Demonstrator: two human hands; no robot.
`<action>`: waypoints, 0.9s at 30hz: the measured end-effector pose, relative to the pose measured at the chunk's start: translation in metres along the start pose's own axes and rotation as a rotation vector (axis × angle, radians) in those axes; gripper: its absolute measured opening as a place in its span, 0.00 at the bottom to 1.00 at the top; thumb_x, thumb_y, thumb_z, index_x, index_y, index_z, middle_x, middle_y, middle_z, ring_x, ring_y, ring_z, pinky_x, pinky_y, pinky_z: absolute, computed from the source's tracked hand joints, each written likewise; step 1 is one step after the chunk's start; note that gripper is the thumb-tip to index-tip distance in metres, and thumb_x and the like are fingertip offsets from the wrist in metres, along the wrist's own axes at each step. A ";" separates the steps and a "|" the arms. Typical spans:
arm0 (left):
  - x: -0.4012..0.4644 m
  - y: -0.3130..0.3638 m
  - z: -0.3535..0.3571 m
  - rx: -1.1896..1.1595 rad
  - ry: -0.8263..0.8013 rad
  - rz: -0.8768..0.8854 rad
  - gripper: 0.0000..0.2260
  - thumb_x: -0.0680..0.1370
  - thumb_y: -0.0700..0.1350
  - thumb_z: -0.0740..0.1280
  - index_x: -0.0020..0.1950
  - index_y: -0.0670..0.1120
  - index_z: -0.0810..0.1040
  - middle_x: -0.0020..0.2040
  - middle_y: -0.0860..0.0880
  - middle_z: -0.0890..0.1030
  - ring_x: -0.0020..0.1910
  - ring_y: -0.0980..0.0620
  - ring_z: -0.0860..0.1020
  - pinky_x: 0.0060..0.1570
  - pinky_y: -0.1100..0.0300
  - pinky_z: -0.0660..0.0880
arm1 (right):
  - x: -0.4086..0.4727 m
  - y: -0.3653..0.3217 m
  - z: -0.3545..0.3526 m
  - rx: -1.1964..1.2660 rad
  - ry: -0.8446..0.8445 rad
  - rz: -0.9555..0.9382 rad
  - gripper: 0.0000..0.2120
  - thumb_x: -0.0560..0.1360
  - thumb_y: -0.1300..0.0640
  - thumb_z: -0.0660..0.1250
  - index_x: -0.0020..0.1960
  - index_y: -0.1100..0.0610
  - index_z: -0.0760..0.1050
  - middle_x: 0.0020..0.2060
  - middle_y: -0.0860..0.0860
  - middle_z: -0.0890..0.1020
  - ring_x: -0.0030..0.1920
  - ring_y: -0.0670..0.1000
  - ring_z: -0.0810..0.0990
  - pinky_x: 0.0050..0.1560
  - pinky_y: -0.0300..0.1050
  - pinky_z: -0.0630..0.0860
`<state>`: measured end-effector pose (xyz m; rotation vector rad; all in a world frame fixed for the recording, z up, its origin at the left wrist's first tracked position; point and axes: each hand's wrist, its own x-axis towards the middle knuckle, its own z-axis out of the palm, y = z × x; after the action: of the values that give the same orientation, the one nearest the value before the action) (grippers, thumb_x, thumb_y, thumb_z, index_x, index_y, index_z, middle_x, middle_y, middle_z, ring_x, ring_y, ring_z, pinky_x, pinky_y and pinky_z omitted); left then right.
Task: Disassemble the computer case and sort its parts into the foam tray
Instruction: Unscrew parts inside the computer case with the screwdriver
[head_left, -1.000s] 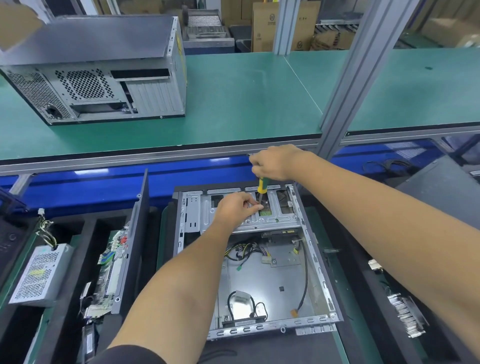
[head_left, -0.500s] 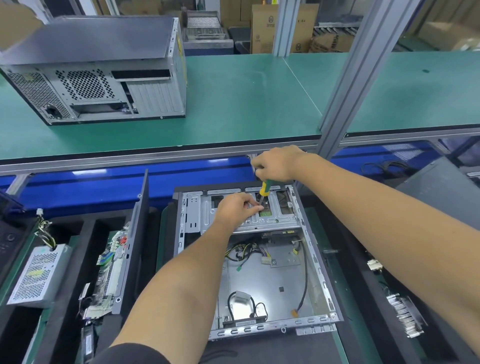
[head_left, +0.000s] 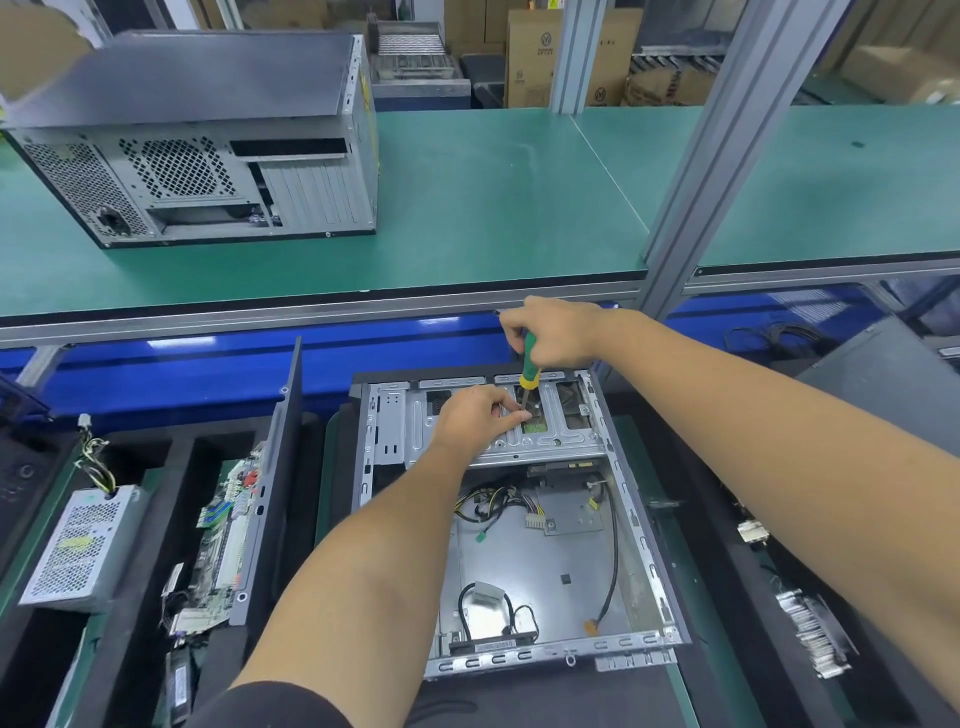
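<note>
Case (head_left: 519, 519) lies open in the tray (head_left: 727, 597). Right hand (head_left: 558, 330) grips the screwdriver (head_left: 529, 371), left hand (head_left: 475, 415) pinches by its tip. I'd keep it upright and press down so it won't slip.

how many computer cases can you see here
2. An open computer case lies in front of the person, being worked on with a screwdriver. A closed computer case sits on the green bench at upper left.
</note>
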<state>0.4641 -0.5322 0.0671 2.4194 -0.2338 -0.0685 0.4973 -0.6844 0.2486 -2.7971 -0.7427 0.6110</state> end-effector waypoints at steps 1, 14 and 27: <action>0.000 0.000 0.000 -0.009 0.001 -0.003 0.09 0.75 0.61 0.74 0.45 0.57 0.83 0.34 0.55 0.75 0.33 0.57 0.71 0.32 0.59 0.68 | -0.001 0.000 0.000 -0.008 0.002 0.010 0.09 0.74 0.62 0.65 0.53 0.56 0.74 0.48 0.55 0.78 0.44 0.55 0.75 0.36 0.47 0.66; -0.001 0.000 0.001 -0.061 -0.014 -0.042 0.09 0.74 0.61 0.75 0.44 0.58 0.83 0.32 0.55 0.74 0.32 0.56 0.71 0.34 0.57 0.71 | 0.005 -0.012 0.001 -0.273 -0.017 0.069 0.09 0.79 0.47 0.61 0.54 0.51 0.68 0.46 0.52 0.79 0.44 0.55 0.75 0.40 0.49 0.68; 0.000 -0.001 0.000 -0.049 -0.012 -0.038 0.08 0.74 0.62 0.74 0.43 0.59 0.82 0.32 0.55 0.74 0.32 0.57 0.71 0.32 0.58 0.68 | 0.009 -0.018 0.000 -0.327 -0.017 0.116 0.10 0.80 0.44 0.57 0.55 0.50 0.68 0.42 0.49 0.76 0.41 0.51 0.75 0.40 0.50 0.65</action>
<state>0.4643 -0.5319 0.0667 2.3754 -0.1899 -0.1042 0.4968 -0.6645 0.2503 -3.1570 -0.7479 0.5786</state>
